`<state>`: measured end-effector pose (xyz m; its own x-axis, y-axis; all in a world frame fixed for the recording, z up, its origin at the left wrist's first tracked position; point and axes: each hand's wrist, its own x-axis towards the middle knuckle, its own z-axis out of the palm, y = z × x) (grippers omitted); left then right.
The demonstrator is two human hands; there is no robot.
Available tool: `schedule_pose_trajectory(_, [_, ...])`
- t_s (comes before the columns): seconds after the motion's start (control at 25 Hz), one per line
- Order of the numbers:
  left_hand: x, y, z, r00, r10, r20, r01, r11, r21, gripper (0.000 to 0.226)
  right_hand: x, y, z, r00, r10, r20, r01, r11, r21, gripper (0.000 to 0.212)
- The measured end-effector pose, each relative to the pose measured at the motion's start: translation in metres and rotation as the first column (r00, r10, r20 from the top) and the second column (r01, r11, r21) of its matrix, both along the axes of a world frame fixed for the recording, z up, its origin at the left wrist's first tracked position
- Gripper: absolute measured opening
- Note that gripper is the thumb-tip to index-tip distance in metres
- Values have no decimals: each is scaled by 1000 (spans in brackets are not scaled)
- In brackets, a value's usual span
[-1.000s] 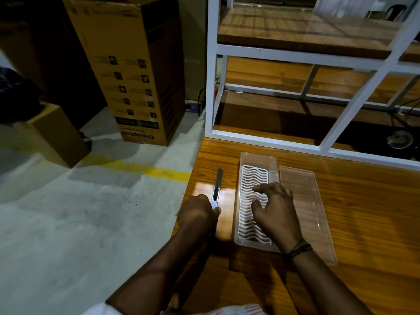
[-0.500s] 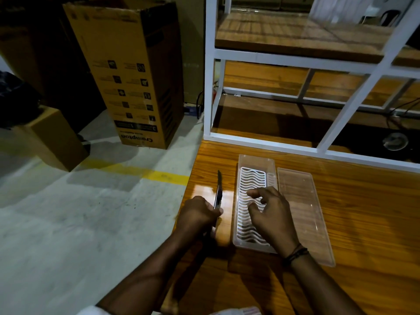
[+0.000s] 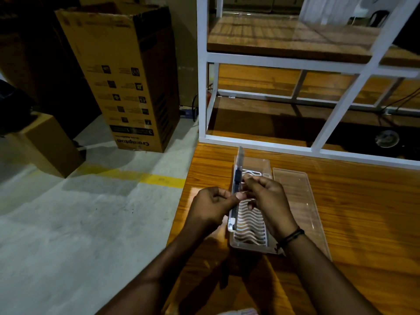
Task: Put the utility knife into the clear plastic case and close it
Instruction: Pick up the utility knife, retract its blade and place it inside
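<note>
The utility knife (image 3: 237,178) is a slim dark handle with its blade out, pointing away from me. It is held above the left edge of the clear plastic case (image 3: 250,243), whose base holds a white wavy insert. My left hand (image 3: 211,206) pinches the knife's middle with thumb and fingers. My right hand (image 3: 268,201) hovers over the case and touches the knife from the right side. The case's clear lid (image 3: 297,201) lies open flat to the right of the base. The lower part of the knife is partly hidden by my fingers.
The case sits near the left edge of a wooden table (image 3: 363,223). A white metal shelf frame (image 3: 327,128) stands on the table just behind it. To the left, on the concrete floor, stand a tall cardboard box (image 3: 127,83) and a smaller box (image 3: 47,144).
My left hand has lifted the knife off the table and carried it right, over the case's left edge. My right hand has risen off the insert and met the knife.
</note>
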<state>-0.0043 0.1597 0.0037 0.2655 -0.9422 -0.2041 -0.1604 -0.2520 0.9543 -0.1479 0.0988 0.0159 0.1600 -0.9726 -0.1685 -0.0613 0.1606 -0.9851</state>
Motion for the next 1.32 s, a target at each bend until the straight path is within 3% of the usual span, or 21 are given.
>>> schedule_pose_trajectory(0.24, [-18,3,-4,996,-79,31,80,996,-37,33,-7,-6,0,998,-56,39,58,998,-38,12])
schedule_pose_trajectory(0.32, [-16,8,-3,980,-166,110,172,984,-51,56,-12,-9,-1,998,-62,11,62,997,-53,15])
schedule_pose_trajectory(0.44, [-8,14,-8,883,-330,335,388,914,-122,101,-19,-13,-1,997,-71,10,72,994,-78,17])
schedule_pose_trajectory(0.52, [-3,16,-15,804,-369,466,487,858,-162,112,-20,-15,-1,997,-80,5,81,993,-87,16])
schedule_pose_trajectory(0.64, [-2,18,-21,754,-331,567,521,827,-211,111,-20,-16,-3,998,-62,-2,61,993,-100,18])
schedule_pose_trajectory(0.84, [-2,17,-20,763,-316,564,518,821,-239,110,-22,-12,0,999,-43,-20,41,992,-115,8])
schedule_pose_trajectory(1.32, [-3,8,-23,814,-308,493,478,837,-266,110,-28,-4,-4,999,34,-35,-39,986,-165,35])
